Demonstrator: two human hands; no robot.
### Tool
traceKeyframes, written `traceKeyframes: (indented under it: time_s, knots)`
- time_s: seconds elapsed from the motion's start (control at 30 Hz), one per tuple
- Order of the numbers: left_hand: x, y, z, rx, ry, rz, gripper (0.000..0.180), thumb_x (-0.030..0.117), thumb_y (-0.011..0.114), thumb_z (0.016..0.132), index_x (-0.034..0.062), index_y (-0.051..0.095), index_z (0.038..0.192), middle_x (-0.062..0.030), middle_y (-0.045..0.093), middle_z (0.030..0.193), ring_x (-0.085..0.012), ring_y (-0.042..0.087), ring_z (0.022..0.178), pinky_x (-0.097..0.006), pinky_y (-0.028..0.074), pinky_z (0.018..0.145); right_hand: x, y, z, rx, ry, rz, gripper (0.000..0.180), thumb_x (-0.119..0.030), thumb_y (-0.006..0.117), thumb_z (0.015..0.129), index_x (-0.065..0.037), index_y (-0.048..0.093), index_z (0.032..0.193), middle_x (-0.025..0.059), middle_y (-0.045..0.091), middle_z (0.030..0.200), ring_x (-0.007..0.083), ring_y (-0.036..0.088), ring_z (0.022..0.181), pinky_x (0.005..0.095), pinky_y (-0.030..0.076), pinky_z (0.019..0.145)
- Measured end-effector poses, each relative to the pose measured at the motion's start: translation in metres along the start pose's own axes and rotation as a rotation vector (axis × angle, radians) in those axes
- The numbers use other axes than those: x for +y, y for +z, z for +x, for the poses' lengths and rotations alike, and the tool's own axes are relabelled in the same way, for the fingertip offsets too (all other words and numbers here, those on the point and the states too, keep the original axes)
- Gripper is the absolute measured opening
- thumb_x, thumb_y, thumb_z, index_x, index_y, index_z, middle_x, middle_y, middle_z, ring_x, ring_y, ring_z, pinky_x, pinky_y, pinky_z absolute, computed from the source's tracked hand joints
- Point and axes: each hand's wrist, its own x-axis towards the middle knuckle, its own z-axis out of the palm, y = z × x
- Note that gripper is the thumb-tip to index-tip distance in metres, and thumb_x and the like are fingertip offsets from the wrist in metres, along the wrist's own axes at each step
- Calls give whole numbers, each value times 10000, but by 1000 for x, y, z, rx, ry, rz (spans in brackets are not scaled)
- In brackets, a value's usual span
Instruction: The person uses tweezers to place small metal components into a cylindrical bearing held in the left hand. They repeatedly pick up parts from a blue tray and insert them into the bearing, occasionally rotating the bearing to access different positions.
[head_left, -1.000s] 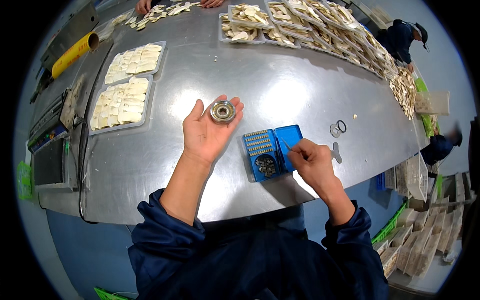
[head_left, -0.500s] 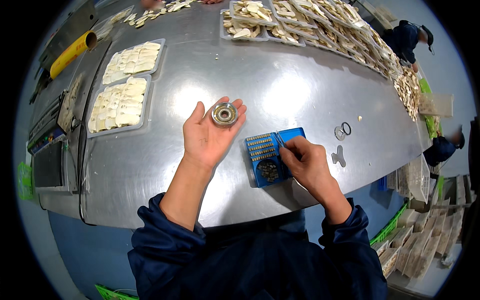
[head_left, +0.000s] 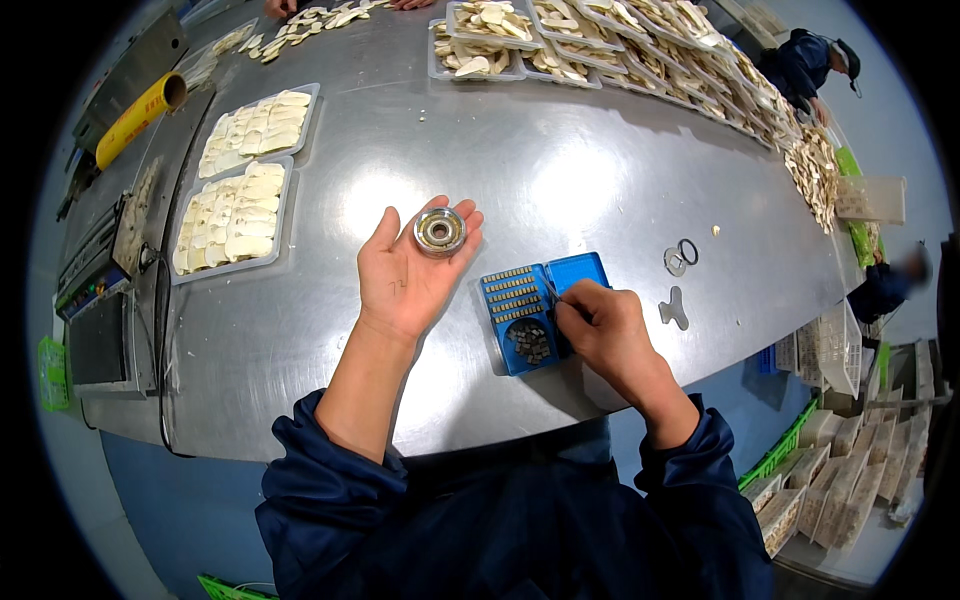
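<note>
My left hand lies palm up with its fingers stretched out, and a round metal ring like a ball bearing rests on the fingers. To the right of it, an open blue case sits on the table. Short rows of small brass-coloured pieces fill one part of the case, and loose grey pieces lie in its round well. My right hand is closed in a pinch on thin metal tweezers, held over the case. The tweezers' tips are too small to make out.
On the metal table, a dark ring, a metal disc and a flat three-lobed plate lie at right. Trays of pale slices stand at left, with stacked trays at the back. Other people work beyond.
The right hand and tweezers have shifted slightly, with the tweezers now leaning toward the rows of small pieces. The left hand still supports the bearing. The whole view has moved a little.
</note>
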Motion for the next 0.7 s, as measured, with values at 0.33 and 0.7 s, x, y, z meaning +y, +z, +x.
traceKeyframes:
  time_s: [0.33, 0.7]
  knots:
    - [2, 2, -2, -10, -12, -28, 540, 373, 261, 1017, -57, 283, 1344, -314, 263, 1411, -421, 269, 1344, -500, 284, 1116, 1, 7, 3, 38, -58, -22, 109, -35, 612, 788, 11, 558, 705, 186, 554, 563, 317, 580, 482, 354, 448, 463]
    - [2, 1, -2, -6, -3, -5, 546, 378, 273, 1013, -65, 302, 1330, -318, 281, 1401, -431, 279, 1337, -510, 289, 1107, -7, 6, -1, 10, -24, -15, 126, -85, 645, 815, 26, 592, 791, 176, 589, 602, 273, 610, 511, 327, 472, 485]
